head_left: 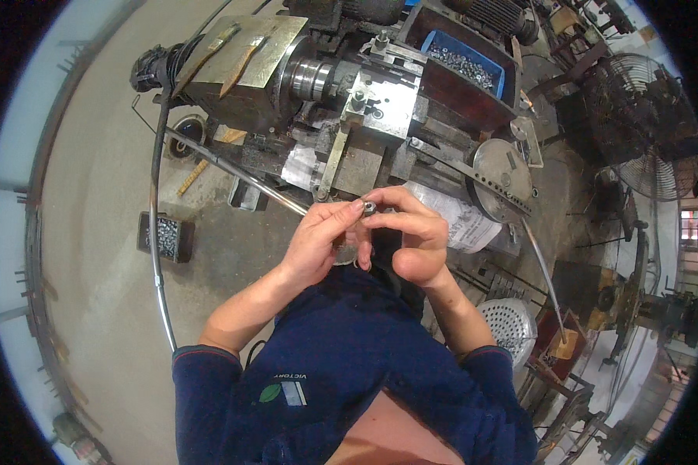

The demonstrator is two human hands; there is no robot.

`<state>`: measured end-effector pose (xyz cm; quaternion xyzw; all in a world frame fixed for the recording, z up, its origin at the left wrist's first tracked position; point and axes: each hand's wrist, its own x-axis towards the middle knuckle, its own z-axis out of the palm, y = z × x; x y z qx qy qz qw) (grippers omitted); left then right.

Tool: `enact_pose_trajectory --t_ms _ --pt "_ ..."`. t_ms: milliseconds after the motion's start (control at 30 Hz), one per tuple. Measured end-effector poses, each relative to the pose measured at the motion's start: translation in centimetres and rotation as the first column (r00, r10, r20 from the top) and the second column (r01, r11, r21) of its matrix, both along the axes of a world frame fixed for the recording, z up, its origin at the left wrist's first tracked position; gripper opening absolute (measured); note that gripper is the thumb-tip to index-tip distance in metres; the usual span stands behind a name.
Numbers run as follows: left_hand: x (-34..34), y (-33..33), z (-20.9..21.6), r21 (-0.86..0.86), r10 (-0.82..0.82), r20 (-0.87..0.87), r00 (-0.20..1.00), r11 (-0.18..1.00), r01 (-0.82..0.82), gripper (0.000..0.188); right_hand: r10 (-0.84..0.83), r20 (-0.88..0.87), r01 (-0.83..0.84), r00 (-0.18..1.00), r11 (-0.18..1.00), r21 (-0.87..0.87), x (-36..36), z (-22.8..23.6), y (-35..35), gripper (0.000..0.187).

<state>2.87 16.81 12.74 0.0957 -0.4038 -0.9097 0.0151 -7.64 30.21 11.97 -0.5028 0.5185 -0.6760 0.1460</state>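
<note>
Close in front of my body, my two hands meet around a small shiny metal nut (369, 208). My left hand (320, 239) pinches it from the left between thumb and fingers. From the right, the fingertips of my right hand (416, 231) close on the same nut, its thumb bent below. The far side of the nut is hidden by the fingers. Just beyond my hands stands a lathe, with its bright round chuck (312, 80) and a metal tool block (381, 105) on the slide.
A blue tray (502, 77) of small metal parts sits in a dark red box at the back right. A dark bin (186, 242) of parts stands on the floor at left. Nearby are a handwheel (504, 174), a perforated white basket (512, 314), a long bar (244, 174) and a fan (651, 116).
</note>
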Motion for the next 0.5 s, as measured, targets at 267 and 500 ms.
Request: enact_pose_trajectory --t_ms 267,500 --pt "-0.2 -0.6 0.3 -0.182 0.017 0.017 1.000 0.983 -0.014 0.032 -0.055 -0.323 0.083 0.945 0.994 0.072 -0.2 1.1 0.1 0.051" --pt "-0.4 -0.4 0.8 -0.192 -0.012 0.026 1.000 0.981 0.016 0.037 -0.062 -0.220 0.070 0.974 0.997 0.032 -0.1 0.3 0.7 0.051"
